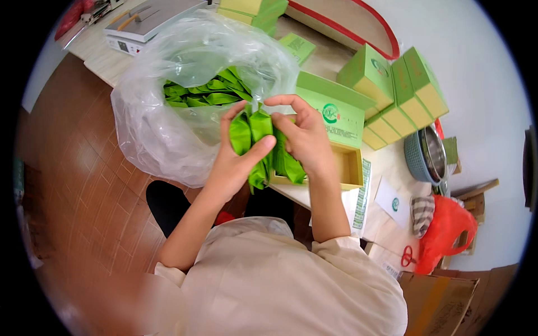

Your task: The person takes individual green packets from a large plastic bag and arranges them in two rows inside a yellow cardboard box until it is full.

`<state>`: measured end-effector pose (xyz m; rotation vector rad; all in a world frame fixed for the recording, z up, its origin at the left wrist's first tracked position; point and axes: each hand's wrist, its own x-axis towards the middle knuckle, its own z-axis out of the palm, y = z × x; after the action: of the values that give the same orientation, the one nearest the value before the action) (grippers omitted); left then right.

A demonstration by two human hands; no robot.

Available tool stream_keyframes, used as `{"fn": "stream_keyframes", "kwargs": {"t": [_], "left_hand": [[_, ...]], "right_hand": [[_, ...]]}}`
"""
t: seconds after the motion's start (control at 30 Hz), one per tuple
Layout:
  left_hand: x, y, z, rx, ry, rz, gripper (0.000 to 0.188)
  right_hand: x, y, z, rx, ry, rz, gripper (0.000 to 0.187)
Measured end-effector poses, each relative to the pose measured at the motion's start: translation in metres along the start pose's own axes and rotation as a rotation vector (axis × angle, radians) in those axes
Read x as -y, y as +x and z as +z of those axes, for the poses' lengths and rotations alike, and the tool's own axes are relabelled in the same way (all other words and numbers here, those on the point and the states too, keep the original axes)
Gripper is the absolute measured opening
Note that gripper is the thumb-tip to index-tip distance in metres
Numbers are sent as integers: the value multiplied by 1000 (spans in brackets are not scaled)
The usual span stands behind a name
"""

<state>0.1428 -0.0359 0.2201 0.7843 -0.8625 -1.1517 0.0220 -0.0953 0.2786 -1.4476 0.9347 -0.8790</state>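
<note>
Green packets (260,126) are held between the fingers (261,149)

Glossy packets (261,125), crinkled plastic bag (147,135)

packets (260,126): bright, glossy green
big bag (140,131): clear, milky white
open box (354,173): pale green lid (316,92), round darker green emblem (330,113), yellow inside
stacked boxes (367,75): green tops, pale yellow sides
shirt (291,280): plain beige
floor (95,157): reddish brown, crossed by pale lines
basket (413,159): grey-blue
cloth (422,215): grey and white stripes
plastic bag (445,224): red
card (386,199): white, round green emblem
carton (414,302): brown, yellowish tape (435,305) stripe
</note>
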Motion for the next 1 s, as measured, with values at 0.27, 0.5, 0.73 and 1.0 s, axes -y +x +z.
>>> {"fn": "stream_keyframes", "kwargs": {"t": [0.27,0.5,0.73,1.0], "left_hand": [[23,10,35,61,-12,-66,83],[40,18,84,117,30,-28,74],[95,49,87,304,135,-204,68],[122,73,102,505,437,-147,62]], "right_hand": [[-38,-10,-34,-157,318,-179,28],[-72,-48,-65,-328,-212,-509,44],[-90,-50,-114,-300,-304,-197,51],[-110,-37,-145,-339,-87,-142,47]]}}
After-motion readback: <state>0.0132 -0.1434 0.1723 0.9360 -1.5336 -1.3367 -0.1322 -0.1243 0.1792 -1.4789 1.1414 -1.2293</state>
